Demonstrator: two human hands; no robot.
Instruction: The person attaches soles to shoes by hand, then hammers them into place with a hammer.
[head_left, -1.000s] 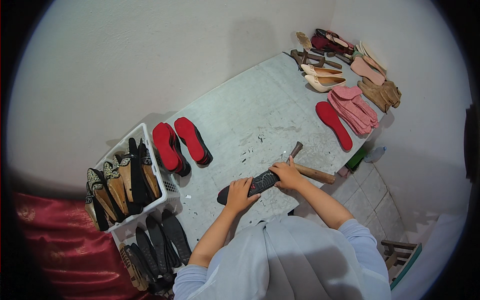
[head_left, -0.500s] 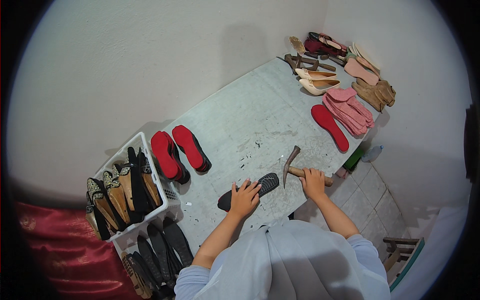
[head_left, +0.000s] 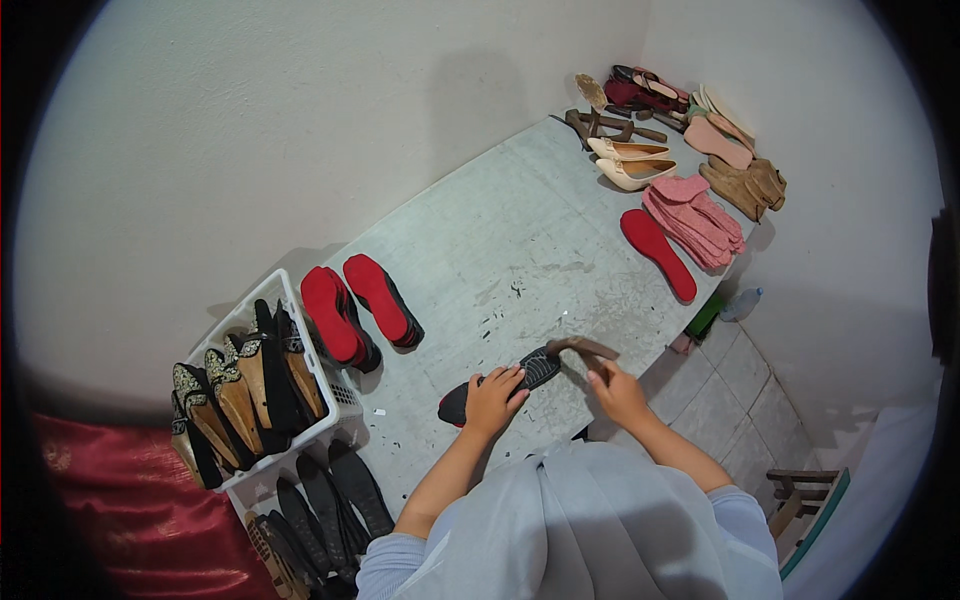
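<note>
Fingers point(head_left: 508, 378) of your left hand point(head_left: 490, 404) hold the black sole point(head_left: 541, 369) beneath them on the near desk point(head_left: 450, 230); your right hand point(head_left: 622, 397) grips the hammer point(head_left: 592, 347), its head by the sole's right end.

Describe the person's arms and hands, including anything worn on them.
The left hand and right hand are ungloved, with no watch or bracelet visible. The forearms are bare up to pale blue-grey sleeves, which end near the elbows; fine stripes show on the left one.
</note>
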